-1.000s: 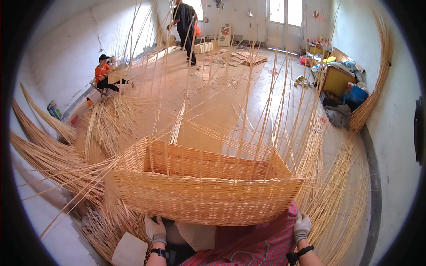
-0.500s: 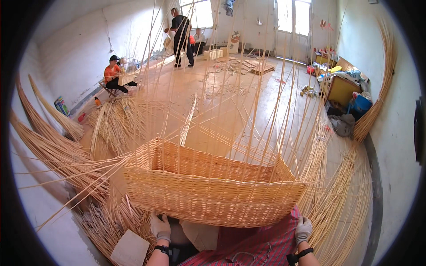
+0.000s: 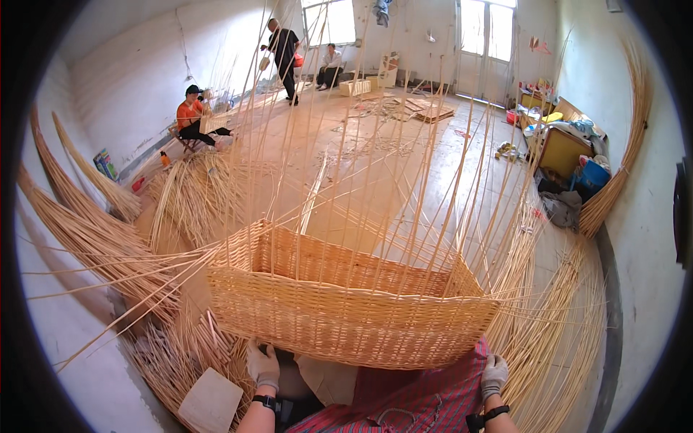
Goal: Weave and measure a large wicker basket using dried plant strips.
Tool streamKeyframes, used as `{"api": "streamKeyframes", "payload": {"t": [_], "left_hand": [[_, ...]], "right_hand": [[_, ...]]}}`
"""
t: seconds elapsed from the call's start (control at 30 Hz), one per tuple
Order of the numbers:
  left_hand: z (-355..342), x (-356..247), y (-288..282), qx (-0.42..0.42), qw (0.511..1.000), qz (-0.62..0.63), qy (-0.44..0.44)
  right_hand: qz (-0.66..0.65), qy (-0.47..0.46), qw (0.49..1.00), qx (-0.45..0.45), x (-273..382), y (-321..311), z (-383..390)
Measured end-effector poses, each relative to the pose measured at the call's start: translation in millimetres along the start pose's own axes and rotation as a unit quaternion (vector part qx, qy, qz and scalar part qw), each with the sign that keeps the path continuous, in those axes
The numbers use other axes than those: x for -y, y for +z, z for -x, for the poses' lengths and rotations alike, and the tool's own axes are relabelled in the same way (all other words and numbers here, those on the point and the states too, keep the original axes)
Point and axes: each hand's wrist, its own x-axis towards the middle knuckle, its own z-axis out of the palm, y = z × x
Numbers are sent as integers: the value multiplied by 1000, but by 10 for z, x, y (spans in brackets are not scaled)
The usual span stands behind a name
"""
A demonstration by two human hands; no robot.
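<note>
Half-woven rectangular wicker basket [image 3: 346, 317], upright, tall stakes rising from rim.

A small colourful box [image 3: 105, 164] leans on the left wall, far left of the big basket [image 3: 346, 317]. A blue box [image 3: 596, 175] sits far right of it.

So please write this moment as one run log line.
left hand: on wicker basket lower edge | right hand: at basket's right corner | upright willow stakes: unwoven
</note>
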Motion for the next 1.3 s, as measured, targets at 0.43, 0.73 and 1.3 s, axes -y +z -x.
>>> {"api": "streamKeyframes", "payload": {"t": [0.43, 0.73, 1.3], "left_hand": [[-123, 126, -67, -71, 995, 68, 23], [-2044, 208, -412, -80, 935, 337, 69], [-1867, -103, -894, -48, 952, 303, 4]], "right_hand": [[13, -1, 1000, -3, -26, -1, -44], [70, 22, 997, 3, 16, -58, -50], [69, 52, 996, -27, -24, -1, -20]]}}
